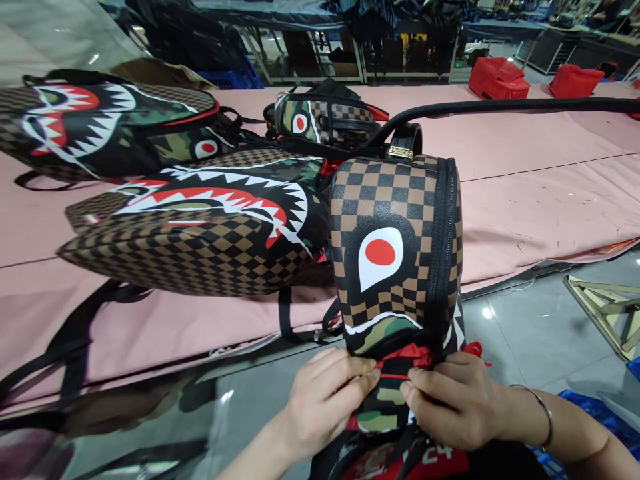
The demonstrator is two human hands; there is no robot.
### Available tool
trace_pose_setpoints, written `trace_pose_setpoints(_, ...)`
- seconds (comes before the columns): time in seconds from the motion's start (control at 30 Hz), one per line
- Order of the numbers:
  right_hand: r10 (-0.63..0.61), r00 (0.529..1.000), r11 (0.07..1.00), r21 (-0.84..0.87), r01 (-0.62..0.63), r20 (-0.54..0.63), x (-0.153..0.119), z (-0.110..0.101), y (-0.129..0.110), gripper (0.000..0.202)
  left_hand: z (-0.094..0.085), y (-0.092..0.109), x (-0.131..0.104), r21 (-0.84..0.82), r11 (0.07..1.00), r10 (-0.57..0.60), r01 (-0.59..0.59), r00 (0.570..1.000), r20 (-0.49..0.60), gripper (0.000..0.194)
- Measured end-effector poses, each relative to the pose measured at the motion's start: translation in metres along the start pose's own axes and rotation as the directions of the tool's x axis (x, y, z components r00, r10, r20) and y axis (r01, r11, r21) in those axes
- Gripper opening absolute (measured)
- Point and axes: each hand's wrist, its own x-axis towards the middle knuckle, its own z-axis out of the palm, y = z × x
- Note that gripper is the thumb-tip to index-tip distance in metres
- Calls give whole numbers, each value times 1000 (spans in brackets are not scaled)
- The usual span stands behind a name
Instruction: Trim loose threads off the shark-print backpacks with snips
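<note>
A brown-and-black checkered backpack (383, 200) with a red-and-white eye patch stands at the table's near edge, its lower end toward me. My left hand (330, 390) pinches the camouflage flap (383, 403) with red lining, just below the checkered panel. On the other side of that flap, my right hand (450, 400) also pinches its edge, close to the black zipper (443, 247). The two hands are a short way apart. Another checkered backpack (210, 253) with a shark-mouth print lies to the left, against this one.
Behind lie a shark-mouth backpack (165, 127) and a smaller eye-patch bag (325, 117) on the pink-covered table (540, 167). Red bags (499, 78) sit at the far right. A black strap (500, 107) stretches rightward. A metal frame (605, 317) stands on the floor.
</note>
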Motion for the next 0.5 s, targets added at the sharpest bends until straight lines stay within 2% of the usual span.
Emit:
trace_pose_setpoints(0.13, 27, 998, 1000, -12, -28, -51, -3, 4, -2, 12, 2, -2, -3, -45, 999, -2, 1, 1000, -17, 14)
trace_pose_setpoints(0.27, 87, 991, 994, 76, -80, -98, -6, 3, 1, 17, -4, -2, 1, -83, 990, -107, 113, 992, 70, 13)
trace_pose_setpoints(0.37, 150, 972, 972, 208, -112, -179, -11, 1, 9, 21, -8, 1, 15, 92, 984, -164, 154, 981, 107, 22)
trace_pose_setpoints(0.4, 211, 950, 958, 244, -153, -230, -14, 2, 13, 19, -8, 3, 21, 184, 972, -162, 142, 982, 93, 26)
trace_pose_setpoints(0.43, 301, 907, 935, 280, -219, -294, -17, 5, 17, 15, -7, 6, 29, 271, 954, -152, 126, 986, 75, 26)
trace_pose_setpoints(0.47, 419, 835, 893, 326, -309, -357, -20, 9, 21, 11, -4, 9, 36, 337, 935, -142, 115, 988, 55, 22)
trace_pose_setpoints(0.5, 553, 726, 824, 397, -404, -408, -23, 14, 27, 8, 1, 12, 44, 376, 921, -127, 105, 991, 35, 17)
